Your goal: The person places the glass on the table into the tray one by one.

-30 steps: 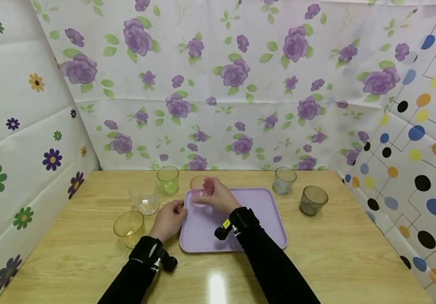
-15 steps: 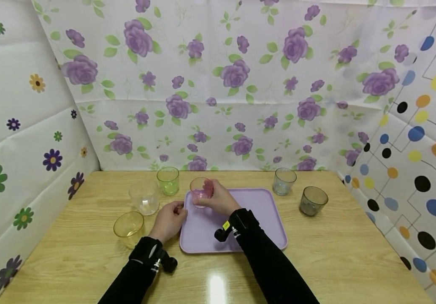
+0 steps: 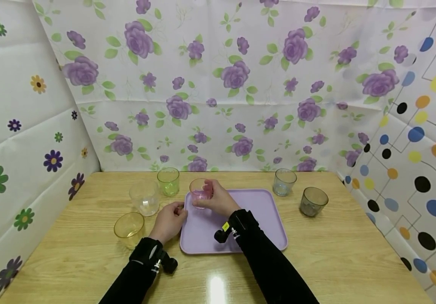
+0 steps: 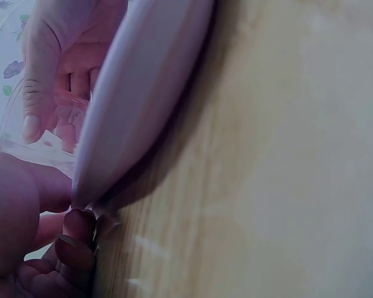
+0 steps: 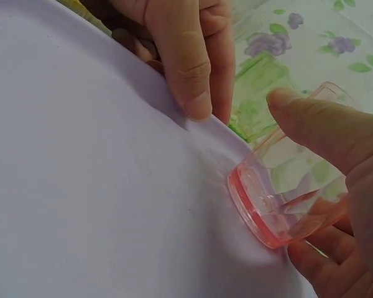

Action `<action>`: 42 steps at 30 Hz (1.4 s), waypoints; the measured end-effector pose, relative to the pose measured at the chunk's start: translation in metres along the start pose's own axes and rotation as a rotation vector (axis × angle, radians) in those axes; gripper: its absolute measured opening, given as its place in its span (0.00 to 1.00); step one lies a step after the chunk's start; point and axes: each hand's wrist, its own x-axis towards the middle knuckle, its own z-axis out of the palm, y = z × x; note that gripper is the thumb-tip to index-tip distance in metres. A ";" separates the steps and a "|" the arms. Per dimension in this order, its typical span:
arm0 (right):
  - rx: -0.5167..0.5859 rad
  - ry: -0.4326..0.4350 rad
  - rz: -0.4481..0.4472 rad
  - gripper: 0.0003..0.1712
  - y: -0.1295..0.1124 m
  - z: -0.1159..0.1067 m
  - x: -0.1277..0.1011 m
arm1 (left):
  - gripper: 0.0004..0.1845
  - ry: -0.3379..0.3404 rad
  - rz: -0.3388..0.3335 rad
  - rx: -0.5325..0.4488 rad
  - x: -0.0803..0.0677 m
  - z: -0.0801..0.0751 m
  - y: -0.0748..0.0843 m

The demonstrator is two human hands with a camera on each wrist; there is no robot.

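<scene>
**Pink cup held on tray, tray edge pinched**

Table (image 3: 316, 261): wood, walled by floral sheets. Tray (image 3: 255, 219), lilac, lies flat at centre. Left hand (image 3: 169, 220) pinches the tray's left rim, thumb on top, fingers curled under; the left wrist view shows the rim between thumb and fingers. Right hand (image 3: 219, 199) is wrapped round the pink cup (image 3: 201, 192), thumb one side, fingers the other; cup upright at the tray's far-left corner, its base touching the tray in the right wrist view.

Off the tray, left: clear cup (image 3: 144, 197), yellow cup (image 3: 128, 228), green cup (image 3: 168, 180). Right: blue cup (image 3: 284, 181), grey cup (image 3: 313, 201).
</scene>
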 end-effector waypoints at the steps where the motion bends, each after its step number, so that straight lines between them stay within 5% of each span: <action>1: -0.003 -0.001 0.000 0.59 0.001 0.000 0.000 | 0.22 -0.001 0.000 -0.001 0.000 0.000 0.000; 42: 0.041 0.078 0.012 0.62 0.003 -0.059 -0.033 | 0.22 -0.011 0.017 0.020 -0.001 -0.002 0.003</action>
